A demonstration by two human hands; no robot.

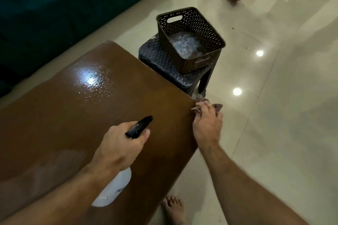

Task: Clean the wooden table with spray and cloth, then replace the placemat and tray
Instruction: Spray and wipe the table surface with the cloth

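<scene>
While the left hand (120,144) grips the light, rigid spray bottle (113,188) by its trigger neck at lower centre, the right hand (206,124) pinches the soft, limp cloth (218,106) at the wooden table (73,115) edge, centre right.

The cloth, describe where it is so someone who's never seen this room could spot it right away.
Start at the big brown wooden table and follow its edge to the corner nearest the dark stool. There the right hand grips the cloth, a crumpled reddish-brown rag, the only soft thing at that corner.
</scene>
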